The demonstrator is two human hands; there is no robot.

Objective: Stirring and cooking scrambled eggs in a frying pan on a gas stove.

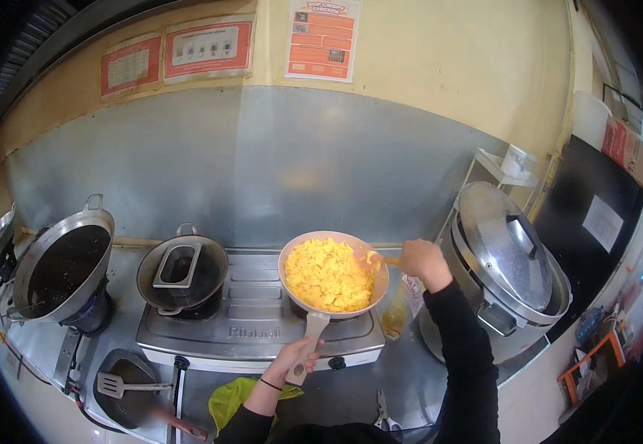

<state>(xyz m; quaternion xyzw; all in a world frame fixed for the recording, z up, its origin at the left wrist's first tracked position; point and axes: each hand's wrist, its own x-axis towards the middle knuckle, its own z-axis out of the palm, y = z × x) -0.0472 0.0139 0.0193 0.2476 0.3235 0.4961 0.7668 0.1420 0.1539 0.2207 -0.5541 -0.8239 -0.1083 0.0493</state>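
Note:
A pale pink frying pan (381, 294) full of scrambled eggs (329, 275) sits on the right burner of a two-burner gas stove (255, 311). My left hand (293, 358) is closed around the pan's beige handle (313, 328). At the pan's right rim, my right hand (424, 262) grips the wooden handle of a utensil (390, 260); its blurred head is in the eggs. A green cloth (230, 400) lies on the counter under my left wrist.
Left burner: a wok (146, 277) holding a steel container (189, 272). Far left: a large wok (105, 250) of dark liquid. Lower left: a slotted turner (111, 385) on a dark pan (124, 413). Scissors (382, 413) lie near the front edge; a big lidded pot (504, 250) stands right.

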